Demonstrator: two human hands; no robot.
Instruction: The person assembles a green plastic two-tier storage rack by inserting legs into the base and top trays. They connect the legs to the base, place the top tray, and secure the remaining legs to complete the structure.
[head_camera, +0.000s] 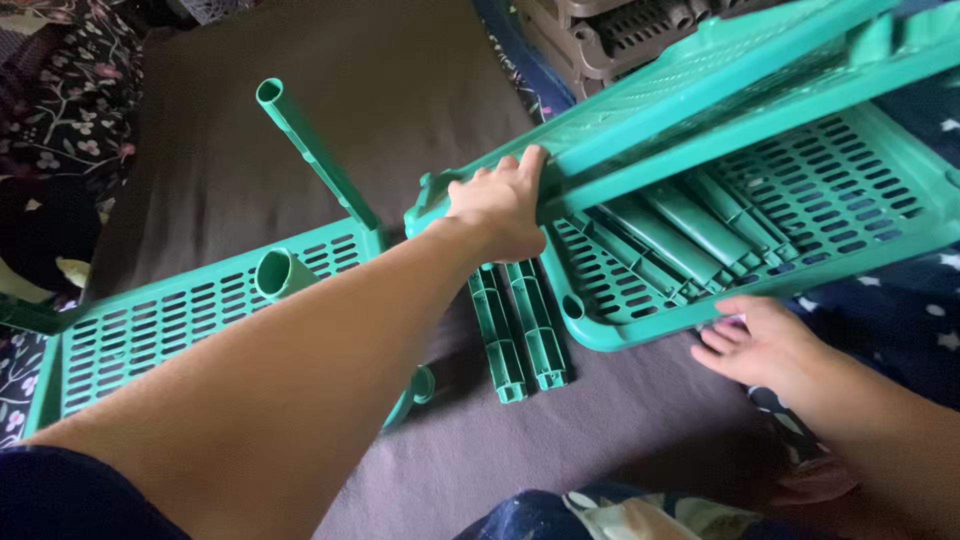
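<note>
The left hand (500, 205) gripped the near corner edge of a raised green shelf panel (700, 90), fingers curled over its rim. The panel was slotted plastic; from the grip its long axis ran up and away to the right, tilted. Beneath it lay a second slotted tray (850, 190) holding loose green tubes (680, 235). The right hand (760, 340) lay open with its fingers against this tray's near rim, grasping nothing. Just below the grip, two short green posts (520, 330) lay side by side on a brown blanket (400, 90). Left of the grip, another shelf (150, 325) carried an upright post (315, 150). Floral fabric (70, 90) bordered the blanket.
</note>
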